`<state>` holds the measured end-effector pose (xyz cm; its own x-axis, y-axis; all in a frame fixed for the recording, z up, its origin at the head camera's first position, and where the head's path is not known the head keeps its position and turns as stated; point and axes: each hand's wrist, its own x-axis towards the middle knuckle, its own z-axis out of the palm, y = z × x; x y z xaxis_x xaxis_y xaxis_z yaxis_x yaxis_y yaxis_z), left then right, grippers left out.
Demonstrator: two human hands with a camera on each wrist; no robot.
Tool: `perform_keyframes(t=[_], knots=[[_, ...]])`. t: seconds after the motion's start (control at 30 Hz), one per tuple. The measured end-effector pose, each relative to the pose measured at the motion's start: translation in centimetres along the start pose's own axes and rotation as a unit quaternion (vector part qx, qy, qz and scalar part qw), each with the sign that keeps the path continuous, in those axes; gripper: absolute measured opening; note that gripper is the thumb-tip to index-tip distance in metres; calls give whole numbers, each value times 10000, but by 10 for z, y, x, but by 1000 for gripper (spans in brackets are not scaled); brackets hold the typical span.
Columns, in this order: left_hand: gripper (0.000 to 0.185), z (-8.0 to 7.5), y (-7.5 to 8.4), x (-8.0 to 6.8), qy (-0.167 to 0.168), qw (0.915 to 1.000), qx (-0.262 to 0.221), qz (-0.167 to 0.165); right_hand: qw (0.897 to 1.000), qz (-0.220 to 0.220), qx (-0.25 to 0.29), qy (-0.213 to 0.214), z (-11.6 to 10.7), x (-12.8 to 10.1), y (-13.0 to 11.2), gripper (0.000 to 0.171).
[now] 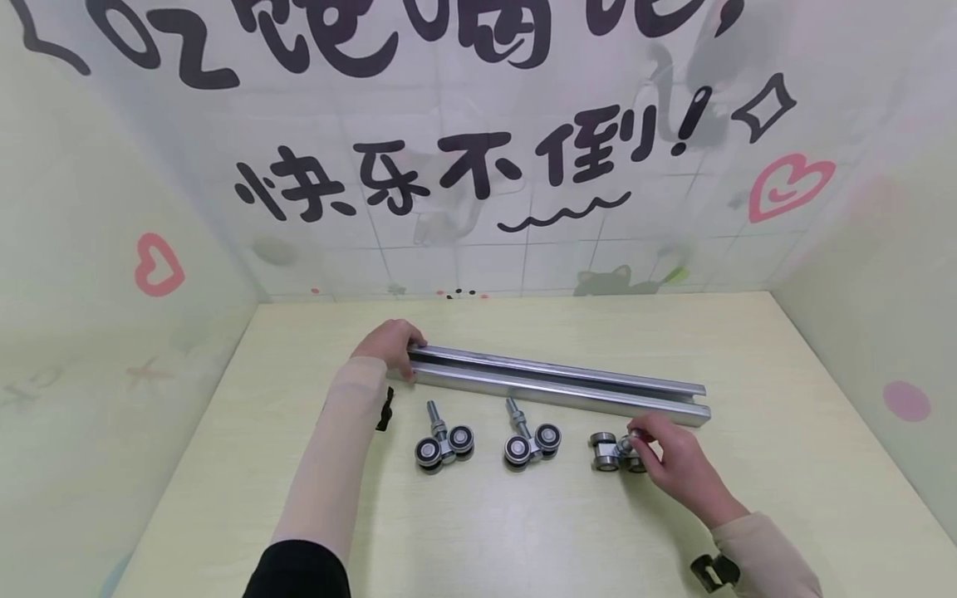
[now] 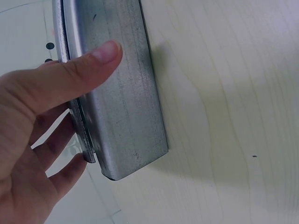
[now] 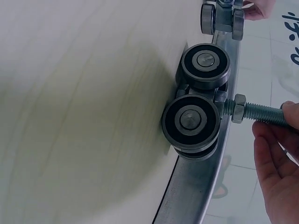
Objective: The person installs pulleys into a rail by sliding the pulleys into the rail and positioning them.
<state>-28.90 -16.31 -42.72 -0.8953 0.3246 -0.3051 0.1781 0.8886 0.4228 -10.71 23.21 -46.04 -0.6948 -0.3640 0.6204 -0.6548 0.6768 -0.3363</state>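
Back wall (image 1: 463,270), head view: black Chinese lettering in two rows. The lower row (image 1: 480,170) reads 快乐不倒! with its exclamation mark. The upper row (image 1: 543,37) is cut by the top edge; 吃饱喝 can be made out, then a partly cropped character and a comma. Right wrist view: a dark fragment of lettering (image 3: 293,37), sideways and too incomplete to read, at the right edge.

Silver rail (image 1: 557,391) behind three rollers (image 1: 532,445)
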Motion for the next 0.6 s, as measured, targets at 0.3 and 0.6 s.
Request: perform_keyframes(t=[0.3, 0.6], knots=[[66, 0, 0, -1, 6, 10000, 7, 10, 9986, 338, 371, 192, 3, -4, -2, 36], [65, -1, 2, -2, 6, 10000, -6, 16, 9899, 805, 1042, 527, 6, -5, -12, 37]])
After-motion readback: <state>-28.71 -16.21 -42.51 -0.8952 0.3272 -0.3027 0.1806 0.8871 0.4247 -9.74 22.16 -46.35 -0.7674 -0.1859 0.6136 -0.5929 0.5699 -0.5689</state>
